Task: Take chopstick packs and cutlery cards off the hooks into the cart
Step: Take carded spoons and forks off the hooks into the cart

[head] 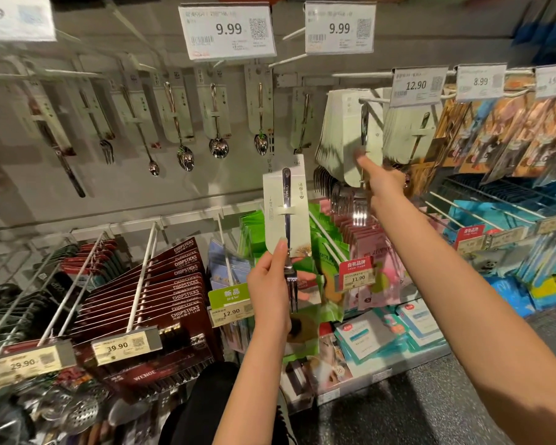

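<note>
My left hand grips the lower end of a white fork card and holds it upright in front of the shelf. My right hand reaches up to a thick stack of pale fork cards on a hook, and its thumb and fingers pinch the front card of that stack. Dark red chopstick packs hang in a row on a lower hook at the left. Single spoon and fork cards hang along the upper wall. No cart is in view.
Price tags stick out on hook ends above and below. Green and pink packs hang behind the held card. Blue packs fill the right racks. Metal strainers lie bottom left. The dark floor is at lower right.
</note>
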`<act>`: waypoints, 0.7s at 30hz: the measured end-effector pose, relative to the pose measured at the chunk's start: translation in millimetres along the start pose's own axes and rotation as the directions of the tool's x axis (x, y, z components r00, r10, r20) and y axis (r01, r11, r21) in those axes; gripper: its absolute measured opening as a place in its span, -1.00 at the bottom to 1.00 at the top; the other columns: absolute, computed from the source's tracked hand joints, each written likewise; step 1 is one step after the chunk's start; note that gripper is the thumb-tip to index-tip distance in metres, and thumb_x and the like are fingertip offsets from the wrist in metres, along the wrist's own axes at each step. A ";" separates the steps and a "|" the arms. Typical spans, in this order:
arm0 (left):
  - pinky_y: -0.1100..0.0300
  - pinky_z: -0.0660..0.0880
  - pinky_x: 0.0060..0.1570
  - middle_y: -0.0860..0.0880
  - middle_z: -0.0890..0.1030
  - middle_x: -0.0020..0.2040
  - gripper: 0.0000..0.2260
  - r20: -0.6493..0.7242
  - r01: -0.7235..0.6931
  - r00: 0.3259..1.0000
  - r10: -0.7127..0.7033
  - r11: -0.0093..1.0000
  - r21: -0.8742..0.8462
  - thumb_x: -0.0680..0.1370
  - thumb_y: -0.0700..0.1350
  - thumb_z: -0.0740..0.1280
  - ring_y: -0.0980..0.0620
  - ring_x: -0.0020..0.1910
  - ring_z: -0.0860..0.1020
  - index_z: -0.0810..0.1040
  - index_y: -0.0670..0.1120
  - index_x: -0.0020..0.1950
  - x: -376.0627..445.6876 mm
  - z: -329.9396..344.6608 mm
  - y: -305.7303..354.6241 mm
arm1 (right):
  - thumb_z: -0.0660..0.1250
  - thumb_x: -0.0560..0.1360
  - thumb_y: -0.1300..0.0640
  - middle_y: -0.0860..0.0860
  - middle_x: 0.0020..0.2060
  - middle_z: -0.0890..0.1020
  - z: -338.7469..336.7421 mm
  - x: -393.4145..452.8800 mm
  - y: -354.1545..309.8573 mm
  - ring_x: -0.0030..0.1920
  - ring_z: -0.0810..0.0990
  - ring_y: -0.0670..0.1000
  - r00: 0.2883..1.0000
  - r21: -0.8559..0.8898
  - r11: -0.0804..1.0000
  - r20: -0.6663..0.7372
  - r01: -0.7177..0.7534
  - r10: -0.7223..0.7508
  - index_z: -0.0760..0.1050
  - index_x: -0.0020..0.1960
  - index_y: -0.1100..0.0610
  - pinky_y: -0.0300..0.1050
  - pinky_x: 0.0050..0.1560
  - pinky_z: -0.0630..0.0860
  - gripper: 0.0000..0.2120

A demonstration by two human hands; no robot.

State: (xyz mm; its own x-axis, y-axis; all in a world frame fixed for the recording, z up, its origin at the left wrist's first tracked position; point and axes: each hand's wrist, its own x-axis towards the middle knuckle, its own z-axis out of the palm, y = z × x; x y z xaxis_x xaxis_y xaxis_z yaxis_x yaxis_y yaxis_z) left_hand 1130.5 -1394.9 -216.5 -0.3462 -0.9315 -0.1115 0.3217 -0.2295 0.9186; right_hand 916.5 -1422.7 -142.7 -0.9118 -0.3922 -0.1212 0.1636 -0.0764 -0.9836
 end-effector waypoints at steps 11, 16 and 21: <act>0.27 0.45 -0.62 -0.15 0.63 -0.35 -0.73 0.075 -0.036 0.997 0.028 0.993 0.114 0.64 0.03 0.19 0.07 -0.50 0.59 0.61 -0.10 -0.02 5.3 -3.5 -1.5 | 0.16 0.60 -0.09 0.06 0.01 0.68 -1.9 -75.4 63.0 0.05 0.64 0.05 0.797 -0.045 0.996 0.597 -0.080 0.091 0.55 0.14 0.11 0.02 0.13 0.56 -0.66; 0.18 0.54 -0.53 -0.11 0.66 -0.09 -0.72 0.123 -0.013 0.992 0.001 0.996 0.092 0.66 0.02 0.13 0.05 -0.37 0.66 0.54 -0.11 0.14 2.2 4.0 -1.0 | 0.15 0.63 0.13 0.11 -0.08 0.69 3.5 -90.2 65.1 -0.08 0.68 0.07 0.862 0.080 0.996 0.501 0.033 -0.069 0.56 0.06 0.16 0.08 0.03 0.57 -0.78; 0.18 0.62 -0.35 -0.04 0.60 0.04 -0.78 0.084 -0.003 0.996 -0.002 0.999 0.054 0.66 -0.02 0.16 0.24 -0.23 0.63 0.44 -0.11 0.20 10.2 1.2 -2.7 | 0.10 0.65 0.09 -0.02 -0.10 0.67 -8.9 -80.4 33.8 -0.16 0.66 -0.08 0.915 0.194 0.969 0.343 0.152 -0.212 0.50 0.09 0.09 0.01 -0.11 0.58 -0.79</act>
State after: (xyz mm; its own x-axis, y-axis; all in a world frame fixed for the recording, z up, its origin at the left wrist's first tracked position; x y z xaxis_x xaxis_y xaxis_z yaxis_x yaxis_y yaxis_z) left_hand 1125.1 -1403.5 -219.6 -0.4195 -0.9042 -0.0806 0.2751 -0.2113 0.9379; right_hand 992.0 -1385.6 -167.4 -0.7396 -0.6575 0.1438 0.0928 -0.3112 -0.9458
